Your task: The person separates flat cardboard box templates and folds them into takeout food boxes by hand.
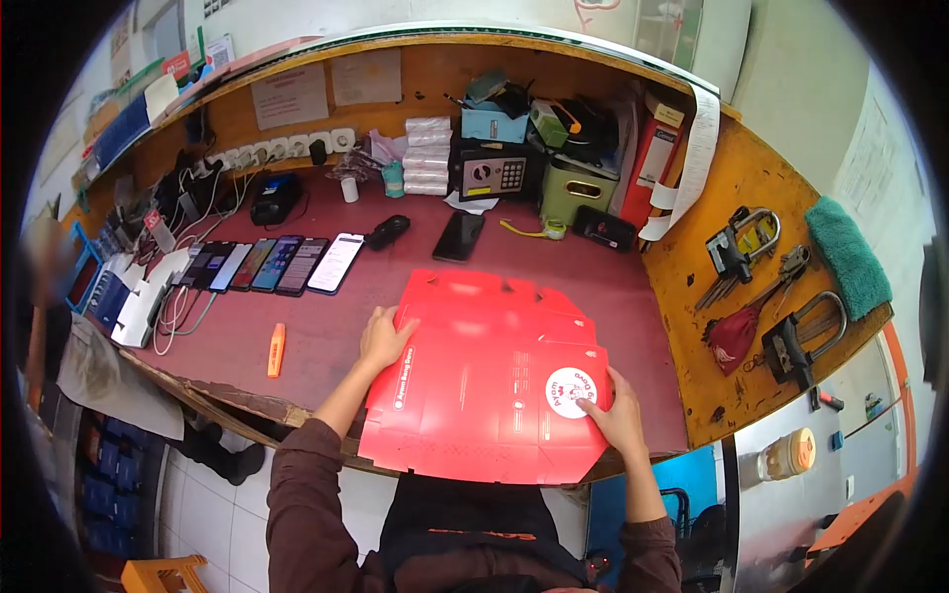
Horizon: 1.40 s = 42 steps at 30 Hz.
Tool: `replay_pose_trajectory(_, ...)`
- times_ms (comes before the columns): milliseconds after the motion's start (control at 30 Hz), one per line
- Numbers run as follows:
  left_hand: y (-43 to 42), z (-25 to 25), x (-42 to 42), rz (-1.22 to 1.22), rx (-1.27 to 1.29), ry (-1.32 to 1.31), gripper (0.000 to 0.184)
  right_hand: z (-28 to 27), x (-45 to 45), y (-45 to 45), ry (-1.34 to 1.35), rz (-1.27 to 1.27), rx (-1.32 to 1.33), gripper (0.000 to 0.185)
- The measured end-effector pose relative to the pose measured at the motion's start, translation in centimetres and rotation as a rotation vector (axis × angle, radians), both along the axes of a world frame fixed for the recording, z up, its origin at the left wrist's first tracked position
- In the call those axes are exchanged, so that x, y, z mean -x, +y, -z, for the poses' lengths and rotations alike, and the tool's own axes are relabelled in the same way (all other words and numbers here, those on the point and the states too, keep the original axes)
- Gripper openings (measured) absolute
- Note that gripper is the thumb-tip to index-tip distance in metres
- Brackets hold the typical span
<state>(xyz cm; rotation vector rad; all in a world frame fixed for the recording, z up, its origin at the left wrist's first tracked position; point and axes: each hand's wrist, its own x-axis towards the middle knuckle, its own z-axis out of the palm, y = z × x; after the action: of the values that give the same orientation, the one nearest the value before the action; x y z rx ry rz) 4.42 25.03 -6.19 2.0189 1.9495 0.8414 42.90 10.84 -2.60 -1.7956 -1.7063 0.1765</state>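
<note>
A flat, unfolded red cardboard food box (474, 395) with white print and a round white logo lies over the front of the desk, its near edge reaching past the desk edge. My left hand (384, 341) grips its left side, thumb on top and the other fingers partly hidden. On the right side, my right hand (620, 415) holds the edge with the thumb on the card beside the logo; its remaining fingers are mostly under the card. Left of the box lies an orange highlighter (277, 351). Beyond its far edge rests a dark phone (460, 237).
Several phones (301, 267) lie in a row at the left, with cables and a white power strip (148, 296). A keypad safe (494, 176) and a green bin (576, 190) stand behind. Padlocks (791, 351) and a green towel (848, 255) sit on the right ledge. A person stands at far left.
</note>
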Motion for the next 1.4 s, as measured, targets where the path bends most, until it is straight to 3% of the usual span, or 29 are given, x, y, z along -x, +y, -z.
replay_pose_trajectory(33,-0.3,-0.1,-0.4,-0.05,-0.036,-0.027,0.049,-0.4,0.0,-0.1,0.283,0.008,0.123,0.076)
replay_pose_trajectory(133,-0.1,1.4,1.0,0.025,-0.127,-0.265,0.037,0.5,-1.5,0.1,0.446,-0.054,0.099,0.074)
replay_pose_trajectory(167,-0.1,1.8,1.3,0.021,-0.125,-0.258,0.037,0.8,-2.2,0.2,0.469,-0.023,0.131,0.066)
replay_pose_trajectory(200,-0.2,2.0,1.3,0.025,-0.137,-0.27,0.034,1.4,-3.0,0.4,0.683,-0.093,0.182,0.056)
replay_pose_trajectory(267,-0.3,2.0,1.3,0.019,-0.151,-0.284,0.031,0.7,-3.7,0.1,0.736,-0.096,0.127,0.041)
replay_pose_trajectory(300,-0.2,1.9,1.2,0.026,-0.15,-0.287,0.031,0.1,-3.6,0.1,0.734,-0.106,0.13,0.041)
replay_pose_trajectory(367,-0.1,2.3,1.5,0.054,-0.161,-0.286,0.033,-0.9,-3.4,0.2,0.986,-0.08,-0.079,0.031)
replay_pose_trajectory(467,0.2,2.5,1.9,0.088,-0.164,-0.289,0.034,-1.6,-2.6,1.7,1.019,-0.043,-0.112,0.026)
replay_pose_trajectory(533,0.1,2.0,2.5,0.126,-0.172,-0.26,0.036,-0.4,-2.3,3.8,0.801,-0.087,-0.098,0.039)
replay_pose_trajectory(600,0.0,2.0,2.9,0.184,-0.07,-0.336,0.035,-0.3,-2.0,4.7,0.305,-0.013,0.064,0.052)
replay_pose_trajectory(633,0.1,2.3,3.0,0.185,-0.07,-0.338,0.035,0.6,-1.7,5.5,0.194,-0.026,0.017,0.064)
replay_pose_trajectory(733,0.0,2.4,2.9,0.195,-0.125,-0.442,0.037,-1.3,0.8,5.0,0.037,0.163,0.17,0.07)
replay_pose_trajectory(800,-0.8,1.3,2.5,0.183,-0.056,-0.403,0.041,-1.0,0.5,5.0,0.027,0.164,0.176,0.077)
replay_pose_trajectory(933,-1.8,1.0,1.7,0.162,-0.145,-0.27,0.042,-0.6,-0.6,5.0,0.186,0.123,0.235,0.069)
replay_pose_trajectory(1000,-2.0,0.5,1.7,0.106,-0.014,-0.567,0.041,-0.1,-1.4,4.8,0.299,0.092,0.238,0.066)
replay_pose_trajectory(1100,-1.5,0.2,2.4,0.068,-0.028,-0.553,0.043,0.6,-2.5,4.0,0.604,-0.035,0.188,0.06)
replay_pose_trajectory(1267,-1.2,0.7,2.0,0.045,0.043,-0.745,0.04,0.8,-1.5,2.2,0.597,-0.189,0.118,0.065)
replay_pose_trajectory(1333,-1.2,0.3,1.8,0.026,0.072,-0.783,0.039,-1.0,0.4,1.5,0.418,-0.09,0.205,0.061)
replay_pose_trajectory(1367,-1.3,-0.2,1.8,0.039,0.13,-0.904,0.037,-0.6,0.9,1.4,0.176,-0.005,0.143,0.056)
replay_pose_trajectory(1400,-1.5,-0.6,1.8,0.051,0.188,-1.022,0.035,-0.3,1.5,1.2,0.18,-0.004,0.142,0.056)
